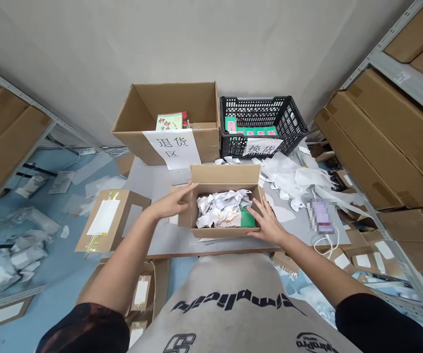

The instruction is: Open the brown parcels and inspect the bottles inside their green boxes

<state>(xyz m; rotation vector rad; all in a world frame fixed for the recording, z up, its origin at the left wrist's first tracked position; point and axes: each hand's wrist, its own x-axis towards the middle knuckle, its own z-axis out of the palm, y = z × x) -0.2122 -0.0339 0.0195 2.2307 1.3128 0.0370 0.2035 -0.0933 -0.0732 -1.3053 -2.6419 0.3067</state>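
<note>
Carton (226,233) open on table (161,243), contents inside, nothing sealed

Status: roughly midway, at a guess. Done: top open, back flap standing up. Left: contents not lifted out, flaps not folded down, no closing tape visible. Being filled or being emptied: can't tell from one view.

Inside carton: crumpled white paper (216,211) across most of the width, green box (248,219) partly exposed at right front corner, rest hidden under paper.

Fingers: left hand (172,201) touching left side flap; pinching or only resting, can't tell. Right hand (269,223) spread loosely over right end, fingertips close to green box, nothing grasped.

Text:
- Large carton (207,142), back left: white sheet (176,162) marked 退货区 (returns area).
- Booklet-like pack (169,126) inside it: red characters, apparently starting 肝胆; remainder not legible.
- Black crate (292,135) just beside: paper sign (255,153) marked 换货 (exchange). Green-and-pink boxes (231,120) inside, print too small.
- Taped parcel (121,225) by left table edge: white label, unreadable at this size.
- Shirt (233,274): upside-down lettering, looks like "simplicity", plus "hydroPro" lower right.
- Phone (322,215), right, with white cable: screen pixelated, nothing readable.
</note>
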